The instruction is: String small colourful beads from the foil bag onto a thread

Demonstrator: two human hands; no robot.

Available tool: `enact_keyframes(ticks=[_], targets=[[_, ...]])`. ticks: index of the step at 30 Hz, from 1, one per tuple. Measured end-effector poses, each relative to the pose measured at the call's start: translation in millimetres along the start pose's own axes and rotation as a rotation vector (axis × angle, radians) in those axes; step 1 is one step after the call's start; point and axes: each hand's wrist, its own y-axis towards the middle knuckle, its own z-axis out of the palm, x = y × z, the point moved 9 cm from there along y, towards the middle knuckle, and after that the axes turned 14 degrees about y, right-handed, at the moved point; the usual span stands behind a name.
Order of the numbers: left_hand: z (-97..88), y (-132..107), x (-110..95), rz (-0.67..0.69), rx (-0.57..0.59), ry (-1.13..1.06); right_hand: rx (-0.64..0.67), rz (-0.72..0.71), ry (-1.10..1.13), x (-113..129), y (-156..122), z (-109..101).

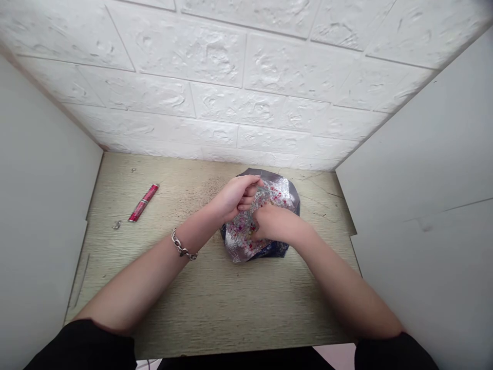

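Observation:
A shiny silver foil bag [288,192], open at the top, lies on the wooden tabletop [215,303] and is full of small pink, red and clear beads [242,226]. My left hand [236,198], with a chain bracelet [183,249] on the wrist, is over the bag with its fingers curled in a pinch; what they grip is too small to make out. My right hand [275,223] rests on the beads inside the bag, fingers bent down and closed among them.
A red tube [144,202] lies at the table's left, with a small metal clasp [117,224] near it and a tiny bead [133,170] farther back. White panels wall both sides; a white brick-pattern wall stands behind.

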Motion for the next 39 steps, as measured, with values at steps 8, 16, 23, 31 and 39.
enact_keyframes(ticks=[8,16,23,31,39], targets=[[1.1,0,-1,-0.002,0.001,0.018,-0.207,0.003,-0.024,-6,8,-11],[0.9,0,0,0.009,0.011,0.025,-0.106,-0.052,0.013,-4,1,-9],[2.6,-1,0,-0.01,0.01,0.03,0.049,-0.055,0.044,3,-5,5],[3.7,1,1,0.001,0.031,0.029,-0.03,-0.088,0.005,9,-4,10],[3.7,-1,0,-0.009,0.019,0.035,-0.019,-0.1,-0.001,2,-5,4]])
